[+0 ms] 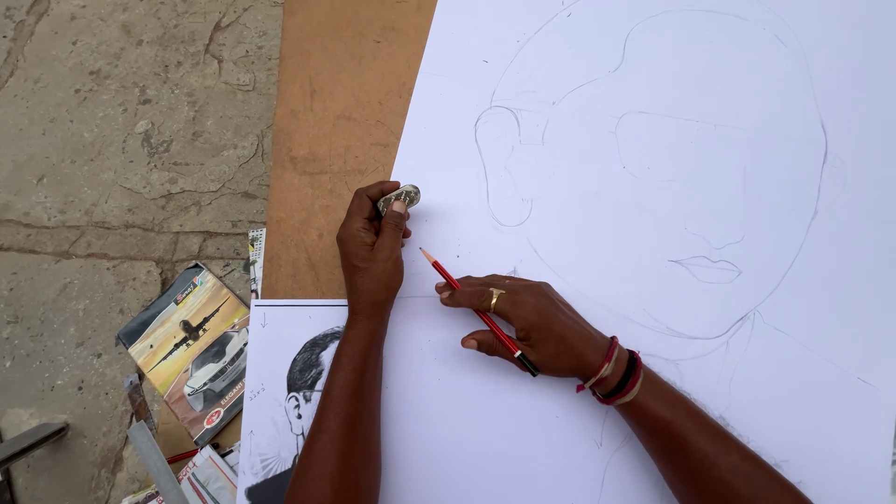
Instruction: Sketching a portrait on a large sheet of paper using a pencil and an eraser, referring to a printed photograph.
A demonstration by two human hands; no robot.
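A flat rectangular package (pixel 191 350), printed in orange and grey with a plane and a car, is seen lying left of the hands on the floor (pixel 112 140).

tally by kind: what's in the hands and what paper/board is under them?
Red-and-black wooden pencil, in right hand: 1
Smudged grey-white eraser, in left hand: 1
Large white drawing sheet with faint pencil outline: 1
Small printed black-and-white reference portrait: 1
Brown hardboard: 1
Total: 5

Red pencil (pixel 478 311) with black end, white paper (pixel 523 420), brown board (pixel 336 112).
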